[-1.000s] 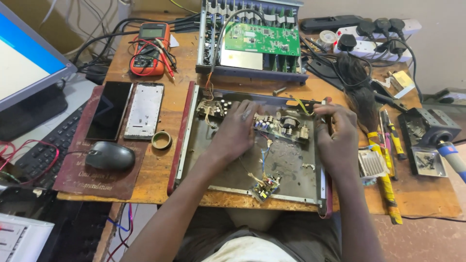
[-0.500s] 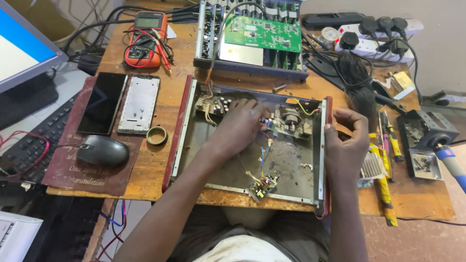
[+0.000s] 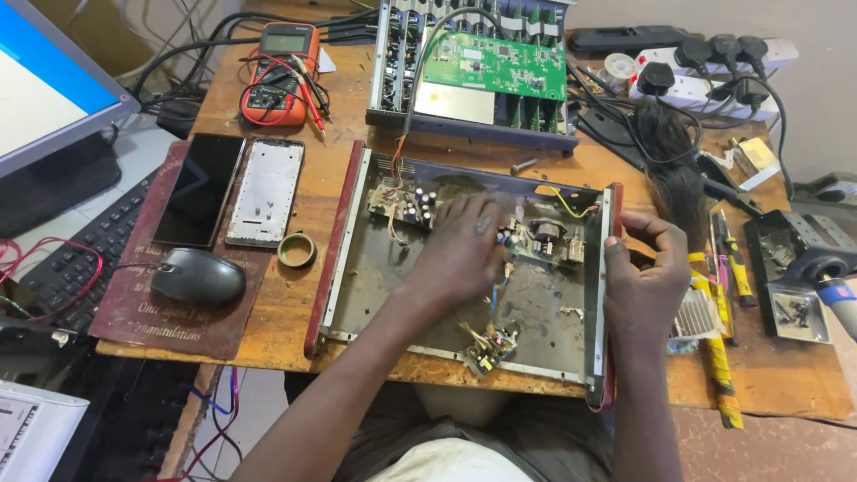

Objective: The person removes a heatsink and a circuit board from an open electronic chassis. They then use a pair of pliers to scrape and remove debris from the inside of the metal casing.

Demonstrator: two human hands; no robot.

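The left hand (image 3: 460, 245) lay inside the open metal chassis (image 3: 393, 286) at the middle of the wooden surface (image 3: 330, 192), fingers pinched narrow on the power board (image 3: 544, 241) at its far side, while the right hand (image 3: 644, 277) gripped the chassis's right wall, apparently to steady it.

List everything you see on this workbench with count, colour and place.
Metal chassis: one, grey with red sides, centre.
Power board: one, inside chassis, rear.
Small board: one, chassis front.
Green circuit board: one, top centre.
Multimeter: one, orange, top left.
Phone: one, black, left.
Phone frame: one, silver, beside phone.
Mouse: one, black, left.
Tape ring: one, left of chassis.
Left hand: on power board.
Right hand: at chassis right edge.
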